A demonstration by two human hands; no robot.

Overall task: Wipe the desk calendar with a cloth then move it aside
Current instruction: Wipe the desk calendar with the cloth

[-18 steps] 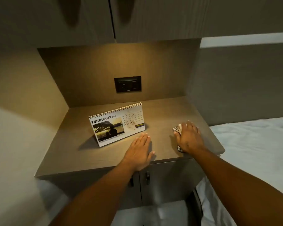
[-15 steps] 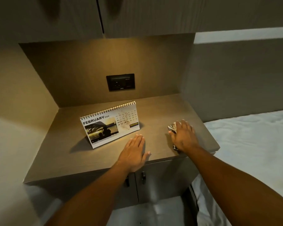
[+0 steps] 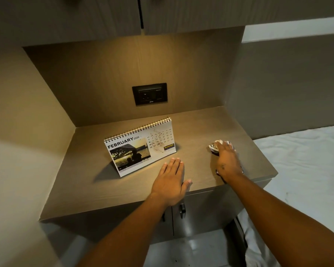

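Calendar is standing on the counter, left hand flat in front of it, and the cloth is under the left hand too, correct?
Not quite. In the head view the cloth lies under the right hand, not the left hand. The calendar stands as you said.

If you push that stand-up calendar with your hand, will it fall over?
Probably it slides or tips easily: the calendar is thin card bound by wire rings, so likely light. It leans on a narrow folded base, so a push high up could topple it backward. The smooth desk gives little grip.
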